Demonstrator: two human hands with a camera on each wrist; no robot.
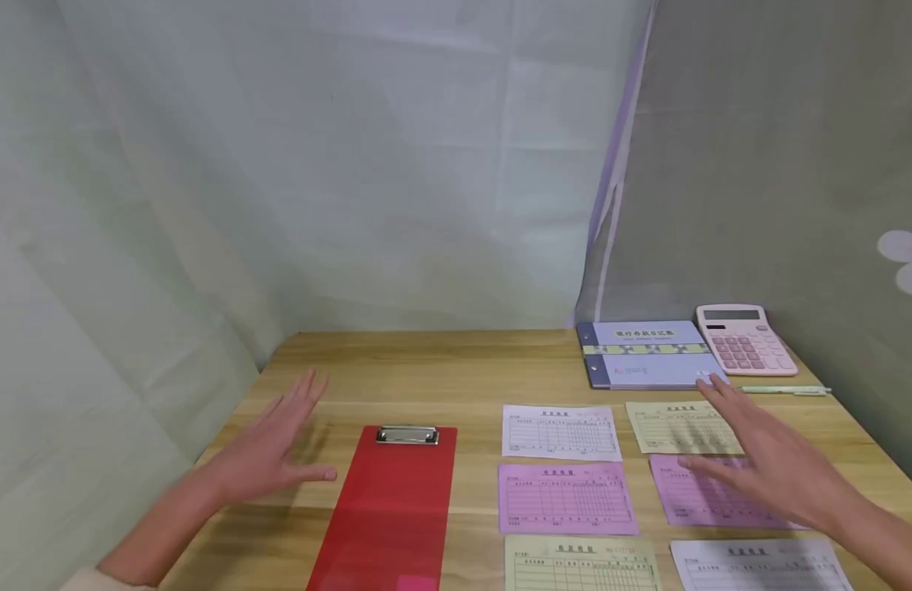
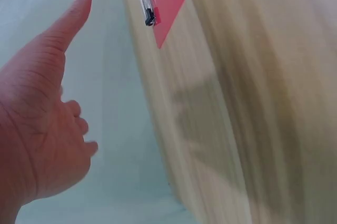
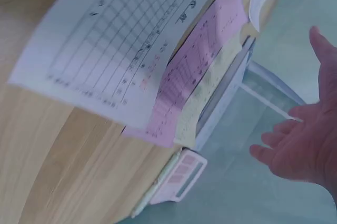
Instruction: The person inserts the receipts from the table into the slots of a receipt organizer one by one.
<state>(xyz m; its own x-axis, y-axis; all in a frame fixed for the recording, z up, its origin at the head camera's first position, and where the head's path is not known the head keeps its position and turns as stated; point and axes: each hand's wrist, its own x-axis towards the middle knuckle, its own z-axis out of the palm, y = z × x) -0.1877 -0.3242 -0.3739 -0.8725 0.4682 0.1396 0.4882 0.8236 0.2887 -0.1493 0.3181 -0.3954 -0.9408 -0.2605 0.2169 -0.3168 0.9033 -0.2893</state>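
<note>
1. Pale cloth [image 1: 396,164] hangs behind the surface.
2. The wooden surface [image 1: 433,369] carries everything else; both hands are held above it.
3. A red clipboard [image 1: 389,509] lies flat left of the slips, running out of the head view's lower edge.
4. The left hand [image 1: 263,455] hovers left of the clipboard, fingers released and loosely extended, grasping nothing; its thumb stretches away from them toward the clipboard's left edge, just beside it in the head view.
5. The right hand [image 1: 776,464] hangs over the right column of slips, casting a shadow there; its fingers are likewise relaxed and apart from the thumb, with nothing in them.
6. A blue book [image 1: 648,361] lies near the far edge.
7. Six printed slips form two columns: white [image 1: 561,432], pink [image 1: 566,498], yellow [image 1: 581,566] on the left; yellow [image 1: 677,427], pink [image 1: 703,497], white [image 1: 758,566] on the right, listed from the far side.
8. A pink calculator [image 1: 747,345] sits right beside the book.
9. A pale green pen [image 1: 784,391] lies just nearer than the calculator.
10. A metal clip [image 1: 407,435] tops the clipboard's far end.
</note>
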